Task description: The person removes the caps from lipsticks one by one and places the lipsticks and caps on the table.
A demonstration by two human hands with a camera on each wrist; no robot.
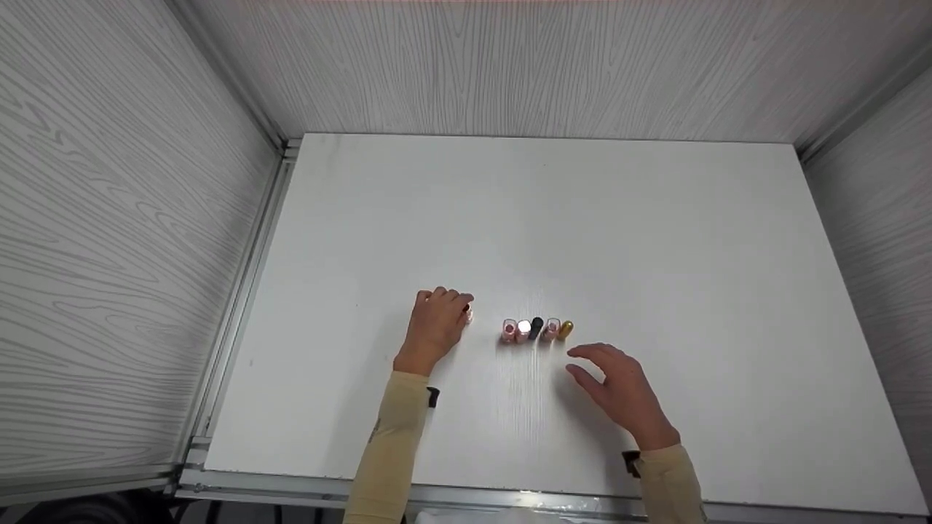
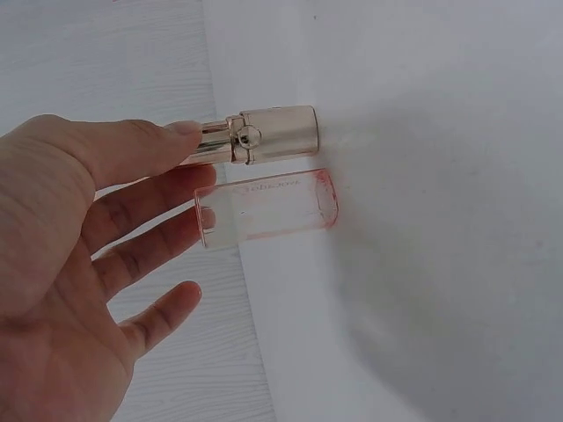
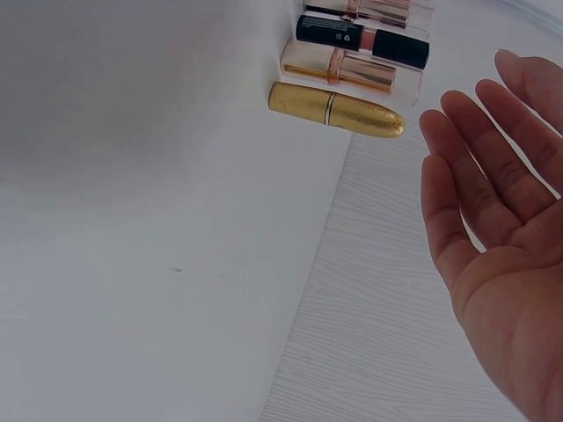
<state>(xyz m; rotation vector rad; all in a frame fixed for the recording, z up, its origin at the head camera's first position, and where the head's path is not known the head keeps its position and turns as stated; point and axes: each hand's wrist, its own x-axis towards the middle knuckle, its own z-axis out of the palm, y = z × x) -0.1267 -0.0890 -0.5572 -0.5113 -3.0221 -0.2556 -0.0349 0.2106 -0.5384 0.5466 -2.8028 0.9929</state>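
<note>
My left hand (image 1: 435,326) pinches the upper end of a gold lipstick tube (image 2: 283,134) between thumb and fingers. Its lower end is at the white tabletop. Close beside it stands a clear, pink-tinted cap (image 2: 273,208), near the other fingers; whether they touch it I cannot tell. My right hand (image 1: 617,389) is held over the table with fingers relaxed and nothing in them. Nearest to it is a golden bullet-shaped lipstick (image 3: 339,110), at the right end of an upright row. Also in that row are a black lipstick (image 1: 536,327) and a clear-cased lipstick (image 3: 341,69).
A clear-capped lipstick (image 1: 509,330) forms the row's left end, beside a white-topped lipstick (image 1: 523,330). The white table (image 1: 546,218) is bounded by wood-grain panels (image 1: 480,73) at the back and both sides. A metal rail (image 1: 466,495) runs along the front edge.
</note>
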